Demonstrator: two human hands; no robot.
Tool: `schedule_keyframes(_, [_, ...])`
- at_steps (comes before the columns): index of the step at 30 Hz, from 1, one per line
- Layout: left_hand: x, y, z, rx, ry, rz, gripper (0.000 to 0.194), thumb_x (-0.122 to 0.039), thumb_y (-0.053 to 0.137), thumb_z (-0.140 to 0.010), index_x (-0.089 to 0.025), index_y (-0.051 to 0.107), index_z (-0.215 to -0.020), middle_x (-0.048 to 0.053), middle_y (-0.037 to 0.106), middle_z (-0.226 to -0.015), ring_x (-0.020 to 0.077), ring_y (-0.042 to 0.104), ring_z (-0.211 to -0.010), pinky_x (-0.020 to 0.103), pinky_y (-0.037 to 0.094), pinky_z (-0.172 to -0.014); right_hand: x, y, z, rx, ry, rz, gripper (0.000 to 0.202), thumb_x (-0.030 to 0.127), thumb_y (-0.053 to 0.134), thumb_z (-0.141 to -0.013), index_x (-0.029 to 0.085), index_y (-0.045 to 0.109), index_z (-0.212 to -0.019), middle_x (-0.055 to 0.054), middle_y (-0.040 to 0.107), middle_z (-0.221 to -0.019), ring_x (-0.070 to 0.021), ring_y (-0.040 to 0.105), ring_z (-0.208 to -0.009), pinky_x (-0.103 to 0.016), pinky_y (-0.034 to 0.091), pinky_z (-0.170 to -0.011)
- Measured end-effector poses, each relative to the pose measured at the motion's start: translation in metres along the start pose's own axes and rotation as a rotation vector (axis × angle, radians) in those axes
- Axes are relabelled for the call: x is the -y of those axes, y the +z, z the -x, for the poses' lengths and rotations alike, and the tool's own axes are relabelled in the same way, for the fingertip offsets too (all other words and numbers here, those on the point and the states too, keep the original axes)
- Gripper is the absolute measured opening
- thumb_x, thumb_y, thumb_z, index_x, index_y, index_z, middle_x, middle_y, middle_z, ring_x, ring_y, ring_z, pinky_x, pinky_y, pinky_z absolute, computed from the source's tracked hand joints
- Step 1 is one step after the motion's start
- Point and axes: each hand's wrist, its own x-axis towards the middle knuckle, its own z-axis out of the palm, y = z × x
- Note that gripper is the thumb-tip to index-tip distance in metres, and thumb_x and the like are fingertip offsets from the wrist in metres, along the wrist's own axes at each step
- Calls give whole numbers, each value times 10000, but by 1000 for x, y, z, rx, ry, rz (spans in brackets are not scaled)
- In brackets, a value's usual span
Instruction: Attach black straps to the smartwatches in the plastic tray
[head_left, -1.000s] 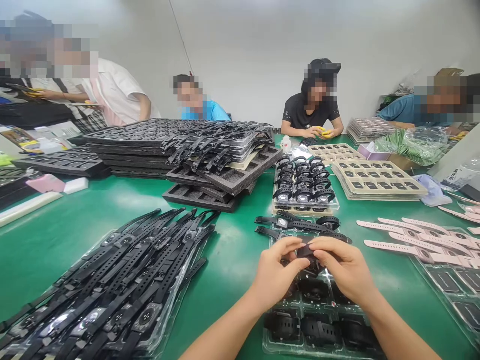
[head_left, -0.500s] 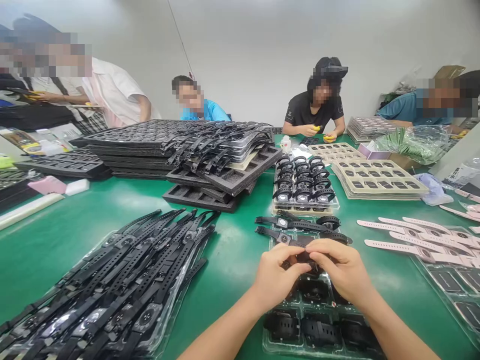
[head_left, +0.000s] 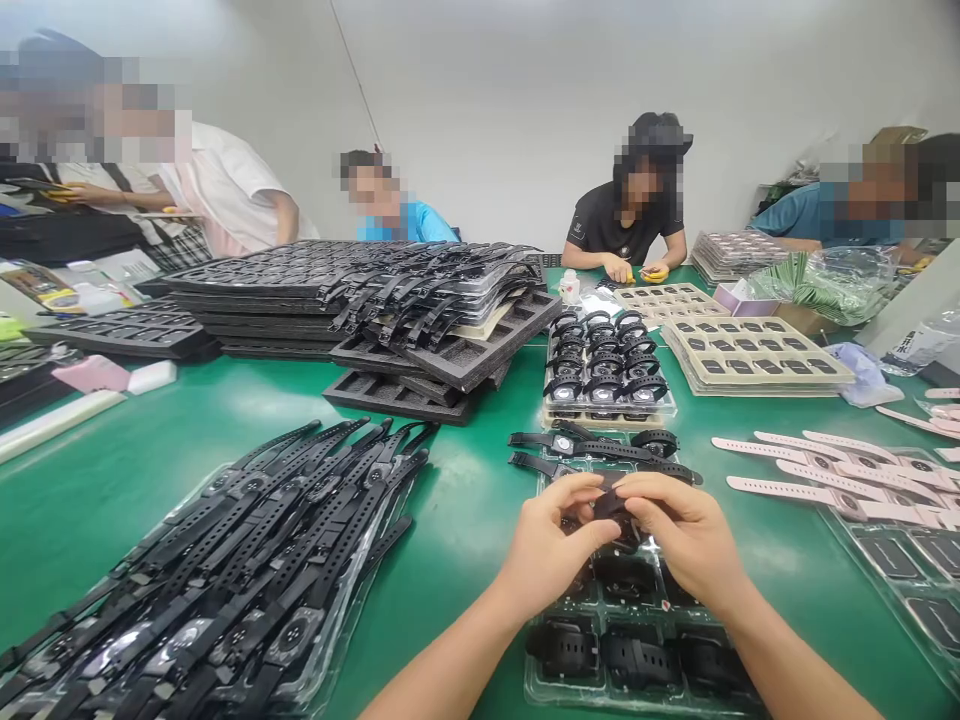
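Between my hands is a black smartwatch (head_left: 611,508), its strap bent into a loop and partly hidden by my fingers. My left hand (head_left: 559,540) is closed on it from the left, thumb and fingers on the strap. From the right, my right hand (head_left: 682,530) pinches the strap's upper part. Beneath them lies a clear plastic tray (head_left: 531,690), whose compartments hold several looped black watches (head_left: 637,660). At the tray's far end, black watches with straps laid out straight (head_left: 547,465) rest across it.
Left of me, a tray carries many open-strapped black watches (head_left: 247,570). Behind stand stacked black foam trays (head_left: 262,300) and a tray of looped watches (head_left: 604,370). Pink-strapped watches (head_left: 847,480) and beige trays (head_left: 757,360) lie right. Several co-workers (head_left: 630,220) sit or lean around the green table (head_left: 465,500).
My fingers have shifted slightly on the strap, and more of the black loop shows between them. The co-worker opposite has moved their hands a little. The view has shifted slightly.
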Motion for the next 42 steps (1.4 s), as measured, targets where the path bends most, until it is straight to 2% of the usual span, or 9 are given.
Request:
schedule_keyframes(3, [0,-1,0,34,13,15,281,-197,749,-737,-206,773,-1017,35,728,-896,179,608,-807,280,488,-761,-2,0,1,-82,75,-79,155,391,713,-896,248,772,-882,-63,789,-892,-219,735,-748,-298,614,-630])
schedule_keyframes(6, [1,-2,1,-12,62,-15,223,-210,750,-746,-206,802,-963,37,708,-815,190,600,-804,284,475,-747,-3,-1,1,-94,113,-117,151,389,761,-851,238,766,-843,-67,784,-855,-204,718,-664,-278,594,-547])
schedule_keyframes(12, [3,1,2,-77,72,-53,221,-190,765,-712,-218,820,-924,30,652,-747,190,589,-767,283,466,-699,-2,-9,-3,24,93,-21,36,267,781,-800,263,792,-766,-33,799,-832,-227,747,-809,-292,609,-740])
schedule_keyframes(20, [11,1,0,-121,80,13,214,-244,768,-727,-200,818,-930,30,637,-761,176,588,-730,306,493,-740,4,-14,-8,203,110,115,147,279,659,-890,240,752,-783,-12,775,-805,-187,684,-698,-257,535,-634])
schedule_keyframes(26, [11,-1,-1,-109,96,-49,236,-230,770,-722,-201,820,-950,33,638,-744,187,605,-751,314,501,-754,1,-10,-8,153,43,127,135,255,655,-899,239,747,-802,-14,778,-823,-191,699,-732,-259,543,-682])
schedule_keyframes(31, [9,-1,0,-74,85,-114,254,-212,780,-717,-228,825,-966,32,646,-745,185,605,-755,289,501,-705,0,-8,-8,79,-46,120,146,234,636,-923,243,752,-834,-17,781,-847,-189,713,-779,-255,556,-736])
schedule_keyframes(38, [13,-2,0,-124,126,-65,223,-221,765,-747,-211,820,-963,36,663,-754,186,609,-750,308,513,-740,2,-10,-9,186,-54,179,169,209,618,-940,247,722,-812,-5,756,-806,-177,681,-721,-250,538,-671])
schedule_keyframes(42, [11,-4,-2,-106,127,-99,235,-211,755,-755,-213,816,-982,45,679,-769,198,622,-772,309,518,-727,-1,-10,-9,177,-78,194,167,196,611,-945,252,721,-832,-9,763,-845,-183,694,-767,-258,544,-710])
